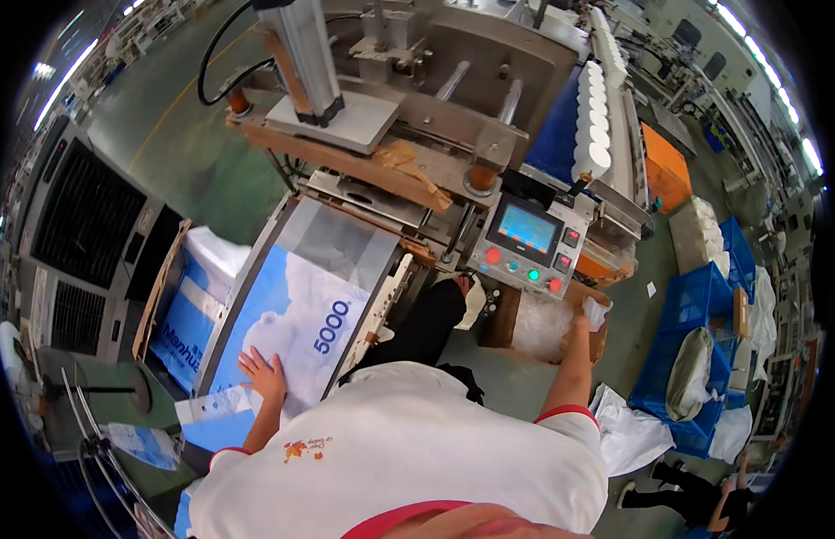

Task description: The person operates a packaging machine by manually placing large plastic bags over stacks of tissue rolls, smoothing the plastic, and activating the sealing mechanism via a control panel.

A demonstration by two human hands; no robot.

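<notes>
Below, left hand (263, 375) laid flat, fingers (250, 360) spread wide and gripping nothing, palm pressed on the blue-and-white printed bag (296, 328) stretched over the sloped feed tray (247, 292) of the packing machine (408, 117). Bag reached up and away from those fingers toward a clear film section (332, 242); more printed bags (188, 314) stacked in a carton just left of the hand, loose ones (206, 409) lying just beneath the wrist. Right hand (583, 322) stretched well out to the right, fingers curled around a small white wad (597, 311), though how tightly could not be told at that size. Directly under that hand, an open cardboard box (507, 319) holding clear plastic (541, 328). Just above the right fingers, control panel (528, 238) with lit screen and red and green buttons. Farther right of the hand, blue crates (696, 301) on the green floor (516, 382), white sacks (628, 436) beside them. Another person's hand (736, 476) low at the right edge.
</notes>
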